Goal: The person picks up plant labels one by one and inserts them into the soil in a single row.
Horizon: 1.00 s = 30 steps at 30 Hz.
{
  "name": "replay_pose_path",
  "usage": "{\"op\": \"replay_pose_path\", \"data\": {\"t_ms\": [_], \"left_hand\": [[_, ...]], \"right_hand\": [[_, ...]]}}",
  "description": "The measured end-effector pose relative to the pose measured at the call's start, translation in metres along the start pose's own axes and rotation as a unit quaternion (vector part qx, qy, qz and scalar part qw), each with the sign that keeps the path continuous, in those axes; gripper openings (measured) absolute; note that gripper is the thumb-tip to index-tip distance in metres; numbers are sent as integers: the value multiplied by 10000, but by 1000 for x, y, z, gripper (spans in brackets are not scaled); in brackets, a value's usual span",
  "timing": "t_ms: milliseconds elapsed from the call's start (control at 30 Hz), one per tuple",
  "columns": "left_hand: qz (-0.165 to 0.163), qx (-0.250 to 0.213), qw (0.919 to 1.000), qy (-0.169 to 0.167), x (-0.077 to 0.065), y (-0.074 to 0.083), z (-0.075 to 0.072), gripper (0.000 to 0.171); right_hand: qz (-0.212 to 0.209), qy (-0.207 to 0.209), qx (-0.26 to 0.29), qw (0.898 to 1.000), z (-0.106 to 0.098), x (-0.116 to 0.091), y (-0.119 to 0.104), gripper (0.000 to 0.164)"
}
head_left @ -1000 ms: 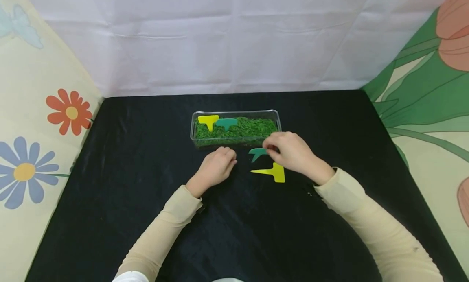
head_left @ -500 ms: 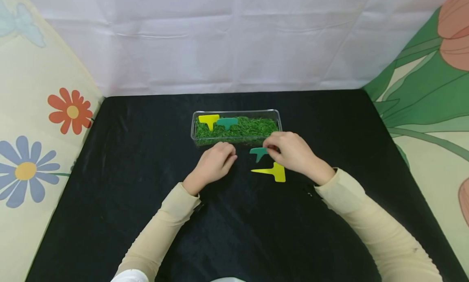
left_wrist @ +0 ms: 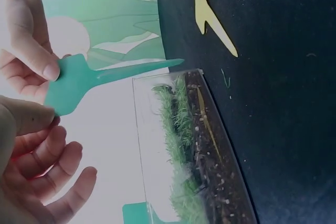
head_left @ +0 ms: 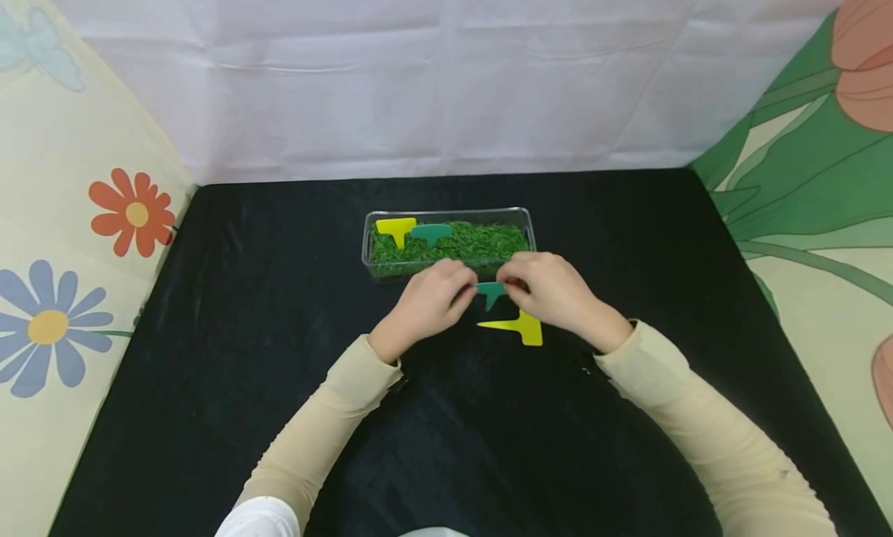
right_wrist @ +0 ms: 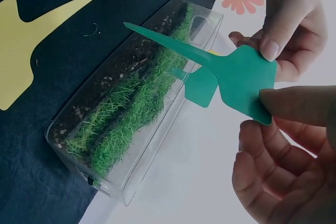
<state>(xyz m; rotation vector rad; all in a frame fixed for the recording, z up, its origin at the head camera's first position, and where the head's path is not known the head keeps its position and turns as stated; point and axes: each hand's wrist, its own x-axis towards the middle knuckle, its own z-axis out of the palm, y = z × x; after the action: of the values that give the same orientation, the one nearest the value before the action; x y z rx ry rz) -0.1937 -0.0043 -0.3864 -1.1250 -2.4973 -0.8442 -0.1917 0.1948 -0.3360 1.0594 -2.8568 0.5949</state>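
Both hands hold a green T-shaped plant label in front of the planter, its pointed stem hanging down. My left hand pinches one end of its head between thumb and fingers, and my right hand pinches the other end. In the left wrist view the label's broad head spans the two thumbs. Just behind is a clear planter box of green grass over dark soil. A yellow label and another green label stand upright at its left side.
On the black tablecloth, a second yellow label lies flat below the hands, stem toward the left. A white cloth hangs behind the table. Flower-printed panels flank both sides. Small crumbs lie near the right cuff.
My left hand has moved right from beside the planter's front and now grips the green label's left end. My right hand has stayed nearly still, while the label turned slightly in its fingers.
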Motion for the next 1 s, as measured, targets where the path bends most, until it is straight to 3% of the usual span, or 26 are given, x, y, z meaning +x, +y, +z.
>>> {"op": "replay_pose_path", "data": {"t_ms": [200,367,733,1000], "left_hand": [[130,132,9986,487,-1,0,5,7],[96,31,9976,686,-3,1,8,6],[-22,-97,9971,749,-4,3,12,6],[-214,-163,9983,508,-5,2,10,5]], "right_hand": [[28,34,-34,10000,0,1,-1,11],[-62,41,11,10000,1,3,-3,17],[-72,-112,17,9999,4,7,-4,9],[-104,-139,15,9998,5,7,-3,9]]}}
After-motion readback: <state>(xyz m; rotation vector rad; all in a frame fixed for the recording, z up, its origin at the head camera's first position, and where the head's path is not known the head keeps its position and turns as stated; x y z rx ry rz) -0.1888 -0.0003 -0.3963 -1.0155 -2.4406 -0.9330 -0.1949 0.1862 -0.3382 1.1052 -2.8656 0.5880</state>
